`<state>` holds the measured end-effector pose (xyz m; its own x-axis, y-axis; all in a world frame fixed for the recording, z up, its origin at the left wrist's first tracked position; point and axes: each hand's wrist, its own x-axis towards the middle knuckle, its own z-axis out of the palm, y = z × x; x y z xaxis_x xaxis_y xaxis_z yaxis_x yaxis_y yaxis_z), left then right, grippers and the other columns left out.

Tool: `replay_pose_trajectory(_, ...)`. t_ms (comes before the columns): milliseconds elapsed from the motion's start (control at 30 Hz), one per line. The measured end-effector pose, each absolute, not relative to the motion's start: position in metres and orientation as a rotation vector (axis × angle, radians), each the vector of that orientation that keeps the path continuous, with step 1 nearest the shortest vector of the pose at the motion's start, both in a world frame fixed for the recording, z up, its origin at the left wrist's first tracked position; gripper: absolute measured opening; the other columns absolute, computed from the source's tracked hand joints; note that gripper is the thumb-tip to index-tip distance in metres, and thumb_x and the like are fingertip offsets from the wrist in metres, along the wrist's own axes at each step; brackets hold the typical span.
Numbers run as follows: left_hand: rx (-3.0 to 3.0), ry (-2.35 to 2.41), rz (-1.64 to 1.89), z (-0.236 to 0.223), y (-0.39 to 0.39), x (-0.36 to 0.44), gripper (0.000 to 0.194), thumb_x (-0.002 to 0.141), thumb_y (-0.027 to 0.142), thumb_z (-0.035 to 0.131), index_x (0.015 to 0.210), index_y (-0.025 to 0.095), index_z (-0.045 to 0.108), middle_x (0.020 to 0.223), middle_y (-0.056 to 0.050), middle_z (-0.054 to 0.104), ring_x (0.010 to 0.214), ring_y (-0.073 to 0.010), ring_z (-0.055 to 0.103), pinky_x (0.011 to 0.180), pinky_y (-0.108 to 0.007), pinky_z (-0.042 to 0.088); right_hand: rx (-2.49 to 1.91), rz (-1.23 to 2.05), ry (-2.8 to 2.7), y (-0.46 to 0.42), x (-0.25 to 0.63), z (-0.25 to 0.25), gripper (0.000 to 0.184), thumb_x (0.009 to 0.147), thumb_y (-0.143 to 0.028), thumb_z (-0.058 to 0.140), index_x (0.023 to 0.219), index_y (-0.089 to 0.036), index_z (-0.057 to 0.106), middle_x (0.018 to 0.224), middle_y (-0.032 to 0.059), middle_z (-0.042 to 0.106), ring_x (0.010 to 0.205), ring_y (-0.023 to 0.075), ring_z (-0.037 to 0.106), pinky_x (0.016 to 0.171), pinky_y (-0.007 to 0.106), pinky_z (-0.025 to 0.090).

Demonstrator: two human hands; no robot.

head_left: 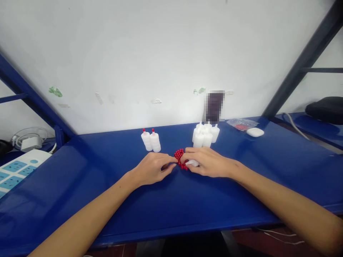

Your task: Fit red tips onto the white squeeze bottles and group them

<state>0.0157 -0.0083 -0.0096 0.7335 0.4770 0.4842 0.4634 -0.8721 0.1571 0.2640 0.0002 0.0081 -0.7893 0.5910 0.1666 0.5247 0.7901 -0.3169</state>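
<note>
So far, two capped bottles [155,142] stand left of centre in the frame, while the group of bottles [203,138] right of centre shows bare white tips and seems yet to be done. Your right hand [208,160] has its grip closed around a tilted bottle [193,163] at mid-frame; your left hand [153,168] reaches the red caps [178,154] with thumb and forefinger nearly together, though whether they pinch one can't be told.

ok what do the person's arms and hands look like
The left hand and right hand are ungloved, with no rings visible. The left forearm and right forearm are bare, with no sleeve or watch in view; each has a small dark spot.
</note>
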Motion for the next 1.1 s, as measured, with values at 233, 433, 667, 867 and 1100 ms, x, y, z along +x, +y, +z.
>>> replay_pose_trajectory(233,2.935,0.754,0.696,-0.009,-0.010,0.018,0.022,0.098,0.022,0.049,0.107,0.017,0.068,0.079,-0.002,0.061,0.066,-0.0116,0.054,0.062,-0.024,0.041,-0.888,0.354,-2.727,0.001,0.264,0.006,0.016,0.091,-0.021,0.051,0.103,-0.025,0.062,0.097,-0.0001,0.063,0.075,0.0135,0.057,0.062,0.026,0.035)
replay_pose_trajectory(433,2.924,0.767,0.656,-0.008,-0.010,0.019,0.023,0.098,0.024,0.049,0.108,0.018,0.068,0.083,-0.003,0.062,0.070,-0.0120,0.056,0.063,-0.024,0.043,-0.818,0.454,-2.694,0.000,0.265,0.008,0.014,0.089,-0.020,0.055,0.098,-0.023,0.064,0.095,-0.0007,0.065,0.078,0.0136,0.059,0.065,0.026,0.038)
replay_pose_trajectory(667,2.870,0.774,0.628,-0.006,-0.015,0.023,0.025,0.099,0.026,0.048,0.111,0.018,0.067,0.091,-0.005,0.064,0.077,-0.0130,0.059,0.070,-0.025,0.047,-0.848,0.439,-2.647,0.001,0.266,0.006,0.013,0.085,-0.018,0.055,0.095,-0.021,0.063,0.092,0.0016,0.066,0.075,0.0151,0.057,0.064,0.027,0.037)
replay_pose_trajectory(867,2.837,0.801,0.593,-0.006,-0.019,0.027,0.024,0.098,0.027,0.050,0.114,0.019,0.066,0.097,-0.005,0.065,0.083,-0.0144,0.060,0.074,-0.026,0.048,-0.873,0.432,-2.654,0.001,0.265,0.007,0.011,0.084,-0.016,0.056,0.090,-0.021,0.063,0.088,-0.0001,0.065,0.073,0.0136,0.056,0.062,0.026,0.036)
replay_pose_trajectory(1100,2.849,0.946,0.592,-0.005,-0.022,0.031,0.020,0.092,0.036,0.058,0.100,0.018,0.064,0.085,-0.002,0.065,0.070,-0.0139,0.059,0.063,-0.025,0.045,-0.767,0.558,-2.619,0.000,0.269,0.011,0.013,0.080,-0.013,0.059,0.090,-0.020,0.065,0.090,-0.0003,0.066,0.077,0.0134,0.058,0.070,0.026,0.041)
